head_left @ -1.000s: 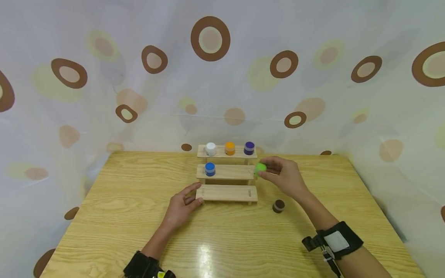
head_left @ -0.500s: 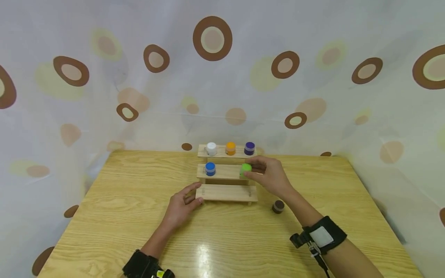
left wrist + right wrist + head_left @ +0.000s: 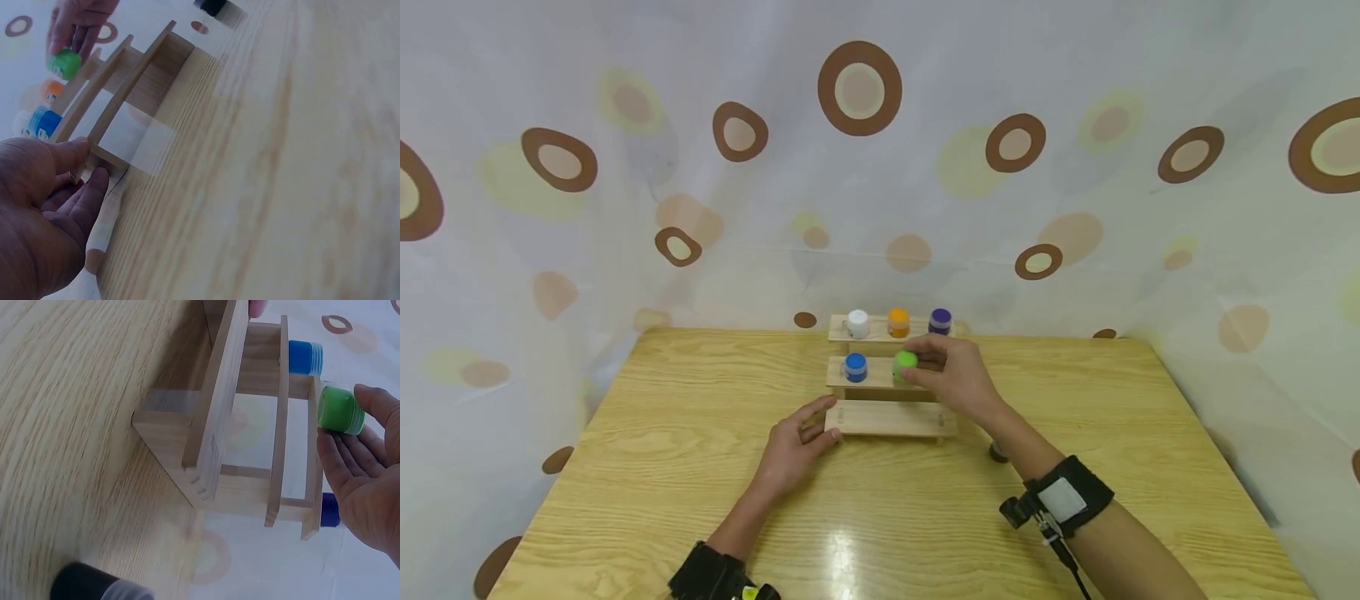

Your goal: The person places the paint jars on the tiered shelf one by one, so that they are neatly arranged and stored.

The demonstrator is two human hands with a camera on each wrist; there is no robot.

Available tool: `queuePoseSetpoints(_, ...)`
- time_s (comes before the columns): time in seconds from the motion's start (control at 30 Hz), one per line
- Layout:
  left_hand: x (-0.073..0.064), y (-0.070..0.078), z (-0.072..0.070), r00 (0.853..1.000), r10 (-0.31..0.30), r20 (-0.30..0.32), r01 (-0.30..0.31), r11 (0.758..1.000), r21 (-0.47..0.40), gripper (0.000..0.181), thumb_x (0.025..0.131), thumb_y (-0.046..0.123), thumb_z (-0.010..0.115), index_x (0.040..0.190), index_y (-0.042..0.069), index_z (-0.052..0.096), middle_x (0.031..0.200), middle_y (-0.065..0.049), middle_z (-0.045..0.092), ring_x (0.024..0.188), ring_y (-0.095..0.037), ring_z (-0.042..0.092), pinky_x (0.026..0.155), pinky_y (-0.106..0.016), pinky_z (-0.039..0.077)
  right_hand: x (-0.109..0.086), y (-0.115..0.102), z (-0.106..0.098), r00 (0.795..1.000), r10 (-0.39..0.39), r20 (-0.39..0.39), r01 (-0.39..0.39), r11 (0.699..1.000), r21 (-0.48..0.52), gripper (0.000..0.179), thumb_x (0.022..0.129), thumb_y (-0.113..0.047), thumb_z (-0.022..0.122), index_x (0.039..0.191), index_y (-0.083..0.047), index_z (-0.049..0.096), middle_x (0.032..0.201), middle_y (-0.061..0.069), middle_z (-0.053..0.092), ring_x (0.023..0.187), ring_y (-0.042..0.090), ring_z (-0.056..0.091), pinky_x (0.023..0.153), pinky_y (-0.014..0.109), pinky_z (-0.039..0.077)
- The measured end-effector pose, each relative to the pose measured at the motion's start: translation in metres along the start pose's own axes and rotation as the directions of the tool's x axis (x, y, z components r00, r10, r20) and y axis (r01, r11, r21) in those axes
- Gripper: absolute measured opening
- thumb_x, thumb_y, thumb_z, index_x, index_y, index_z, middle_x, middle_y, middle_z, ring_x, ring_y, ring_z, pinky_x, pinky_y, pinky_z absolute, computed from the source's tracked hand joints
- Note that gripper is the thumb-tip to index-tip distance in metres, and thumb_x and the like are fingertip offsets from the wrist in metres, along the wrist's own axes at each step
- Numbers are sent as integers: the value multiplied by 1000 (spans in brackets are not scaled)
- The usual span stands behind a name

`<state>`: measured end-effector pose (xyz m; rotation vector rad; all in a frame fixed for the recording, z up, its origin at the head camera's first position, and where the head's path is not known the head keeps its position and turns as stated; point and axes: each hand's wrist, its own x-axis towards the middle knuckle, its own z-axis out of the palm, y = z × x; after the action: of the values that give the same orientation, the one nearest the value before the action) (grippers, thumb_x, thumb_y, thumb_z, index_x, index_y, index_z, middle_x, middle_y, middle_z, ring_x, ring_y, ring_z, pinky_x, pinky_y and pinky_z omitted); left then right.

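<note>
A three-step wooden display rack [image 3: 891, 418] stands on the table. My left hand [image 3: 792, 448] holds the left end of its lowest step, thumb and fingers at the board's end. My right hand [image 3: 961, 377] pinches a small green paint jar [image 3: 340, 410] between thumb and fingers over the middle step, right of a blue paint jar [image 3: 855, 367]. In the right wrist view the green jar's base shows. Along the top step sit a white jar [image 3: 857, 323], an orange jar [image 3: 898, 322] and a purple jar [image 3: 940, 321].
A black jar [image 3: 94, 584] stands on the table [image 3: 647, 492] to the rack's right, partly hidden by the right forearm in the head view. A patterned curtain [image 3: 917, 200] hangs behind the table's far edge.
My right hand has carried the green jar leftward, from the rack's right end to above the middle step's centre. My left hand has stayed at the lowest step.
</note>
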<state>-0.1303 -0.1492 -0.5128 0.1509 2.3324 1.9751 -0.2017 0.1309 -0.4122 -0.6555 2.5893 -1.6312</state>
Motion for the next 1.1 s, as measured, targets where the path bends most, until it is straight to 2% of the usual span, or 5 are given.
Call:
queuePoseSetpoints(0.23,0,1,2,1000,5,-1,-5,1000,0,57,101,9,74,155,14,56,163,-14,45,138,-37,57,101,-39,59,5,-2,4,1000,-6,7,6,1000,-7,36,94,-13,84,127,-3,73,120,12,74,110,28,75,87,28,63)
queuePoseSetpoints(0.37,1,1,3,1000,10,1,-10,1000,0,57,100,9,74,154,15,57,164,-14,44,137,-37,57,100,-39,59,5,-1,4,1000,7,-3,-7,1000,0,32,94,-12,84,124,-5,74,119,11,74,109,27,75,86,28,63)
queuePoseSetpoints(0.6,1,1,3,1000,13,1,-13,1000,-7,57,101,8,74,154,15,57,165,-15,43,137,-38,58,100,-39,59,6,0,7,1000,27,6,-27,1000,-11,35,94,-11,84,125,-2,73,121,15,74,110,30,74,87,29,63)
queuePoseSetpoints(0.8,1,1,4,1000,10,2,-10,1000,-9,57,100,8,74,154,15,57,164,-14,44,137,-37,57,100,-37,59,5,10,13,1000,15,19,-14,999,-37,35,94,-9,83,126,0,73,120,15,75,108,30,75,87,28,63)
queuePoseSetpoints(1.1,2,0,4,1000,9,-2,-9,1000,-8,56,100,10,74,153,17,58,166,-13,42,138,-38,56,100,-40,59,5,15,13,999,1,46,-1,1000,6,43,94,-9,83,133,5,68,125,18,73,114,34,73,91,30,62)
